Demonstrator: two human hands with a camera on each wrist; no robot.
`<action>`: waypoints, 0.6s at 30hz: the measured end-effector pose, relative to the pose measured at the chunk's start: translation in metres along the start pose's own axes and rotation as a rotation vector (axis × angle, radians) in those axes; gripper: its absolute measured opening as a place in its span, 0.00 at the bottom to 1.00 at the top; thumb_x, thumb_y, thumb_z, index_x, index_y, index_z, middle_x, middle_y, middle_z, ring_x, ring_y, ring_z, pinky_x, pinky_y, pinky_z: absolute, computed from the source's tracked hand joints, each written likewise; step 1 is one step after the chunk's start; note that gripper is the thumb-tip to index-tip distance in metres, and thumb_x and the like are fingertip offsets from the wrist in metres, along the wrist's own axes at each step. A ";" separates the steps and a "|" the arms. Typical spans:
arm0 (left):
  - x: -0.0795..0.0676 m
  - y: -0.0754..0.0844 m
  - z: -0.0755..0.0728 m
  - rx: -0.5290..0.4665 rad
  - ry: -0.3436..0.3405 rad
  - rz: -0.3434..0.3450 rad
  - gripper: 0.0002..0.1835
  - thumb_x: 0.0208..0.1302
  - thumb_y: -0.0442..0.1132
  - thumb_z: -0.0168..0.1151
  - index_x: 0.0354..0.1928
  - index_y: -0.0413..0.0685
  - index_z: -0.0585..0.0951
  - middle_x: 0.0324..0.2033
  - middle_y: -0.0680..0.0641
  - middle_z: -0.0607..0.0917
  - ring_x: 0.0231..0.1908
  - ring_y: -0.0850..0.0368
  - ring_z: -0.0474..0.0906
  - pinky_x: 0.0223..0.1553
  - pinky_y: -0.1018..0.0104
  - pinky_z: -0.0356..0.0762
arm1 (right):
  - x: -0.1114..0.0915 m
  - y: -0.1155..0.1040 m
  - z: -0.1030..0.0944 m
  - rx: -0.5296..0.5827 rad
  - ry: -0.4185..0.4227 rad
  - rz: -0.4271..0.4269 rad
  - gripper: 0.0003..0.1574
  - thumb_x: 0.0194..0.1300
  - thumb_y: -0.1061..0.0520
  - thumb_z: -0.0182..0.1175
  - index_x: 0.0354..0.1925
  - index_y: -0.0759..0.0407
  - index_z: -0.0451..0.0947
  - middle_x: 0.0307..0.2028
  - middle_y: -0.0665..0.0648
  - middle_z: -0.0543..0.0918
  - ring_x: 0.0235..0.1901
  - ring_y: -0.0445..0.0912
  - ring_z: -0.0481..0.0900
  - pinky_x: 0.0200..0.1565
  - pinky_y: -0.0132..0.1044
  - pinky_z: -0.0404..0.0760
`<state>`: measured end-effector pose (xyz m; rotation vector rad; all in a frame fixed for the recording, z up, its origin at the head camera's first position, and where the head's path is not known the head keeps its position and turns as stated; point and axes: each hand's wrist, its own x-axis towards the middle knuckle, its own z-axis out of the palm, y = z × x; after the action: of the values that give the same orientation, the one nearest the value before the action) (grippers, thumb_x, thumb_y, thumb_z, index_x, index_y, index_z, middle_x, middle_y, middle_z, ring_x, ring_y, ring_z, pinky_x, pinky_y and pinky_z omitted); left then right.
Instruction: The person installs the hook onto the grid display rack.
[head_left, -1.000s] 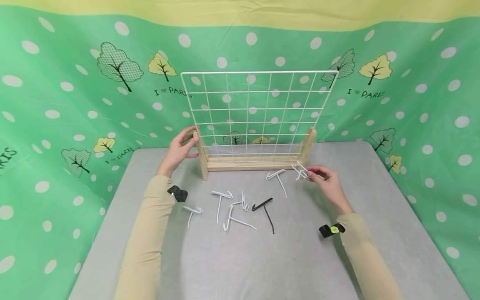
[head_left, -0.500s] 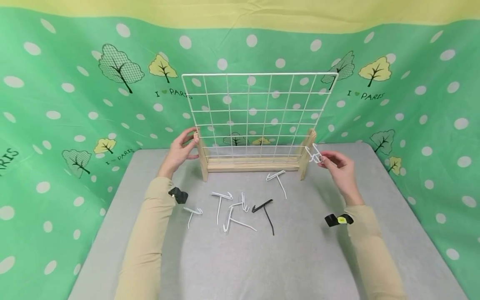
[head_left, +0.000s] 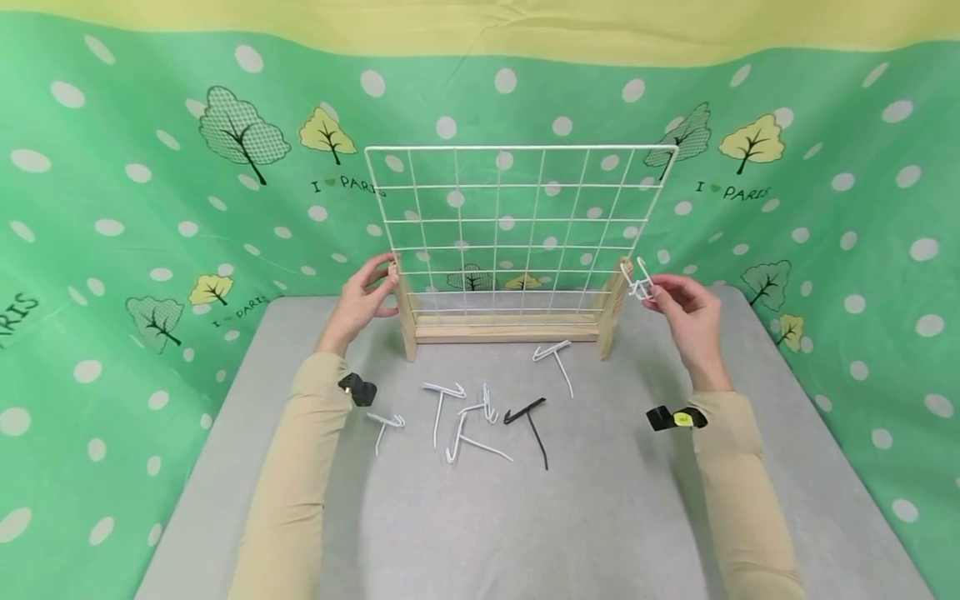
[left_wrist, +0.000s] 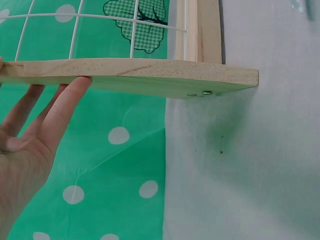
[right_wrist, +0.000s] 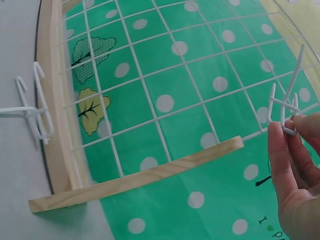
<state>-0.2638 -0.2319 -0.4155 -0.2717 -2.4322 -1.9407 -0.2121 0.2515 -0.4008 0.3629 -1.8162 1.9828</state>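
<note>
I'm pinching a small white wire hook [head_left: 637,281] in my right hand [head_left: 690,321], just off the wooden post [head_left: 613,304] of the grid stand. It looks light, stiff and slippery, so I grip its bend. My left hand [head_left: 358,302], fingers straight, steadies the other post.
</note>
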 end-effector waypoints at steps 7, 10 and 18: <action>-0.010 0.019 0.002 -0.032 -0.014 -0.023 0.26 0.73 0.38 0.54 0.71 0.47 0.64 0.66 0.33 0.65 0.62 0.34 0.66 0.43 0.43 0.82 | 0.010 -0.009 0.004 0.038 0.010 -0.016 0.10 0.64 0.72 0.59 0.44 0.76 0.79 0.37 0.62 0.83 0.35 0.48 0.82 0.39 0.32 0.85; -0.015 0.030 0.005 -0.017 -0.014 -0.027 0.26 0.73 0.36 0.53 0.70 0.45 0.64 0.66 0.31 0.65 0.61 0.33 0.66 0.44 0.42 0.81 | 0.014 -0.011 0.005 0.050 0.023 -0.025 0.10 0.64 0.72 0.60 0.44 0.76 0.79 0.37 0.61 0.83 0.35 0.49 0.82 0.39 0.32 0.85; -0.003 0.011 0.001 -0.030 -0.009 -0.032 0.26 0.73 0.37 0.54 0.71 0.48 0.65 0.67 0.33 0.65 0.61 0.33 0.67 0.42 0.43 0.83 | 0.022 -0.017 0.011 0.081 0.029 -0.045 0.12 0.63 0.72 0.60 0.45 0.79 0.78 0.38 0.63 0.82 0.34 0.48 0.81 0.38 0.31 0.85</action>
<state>-0.2589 -0.2289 -0.4056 -0.2439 -2.4294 -1.9941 -0.2246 0.2442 -0.3745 0.3948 -1.6991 2.0242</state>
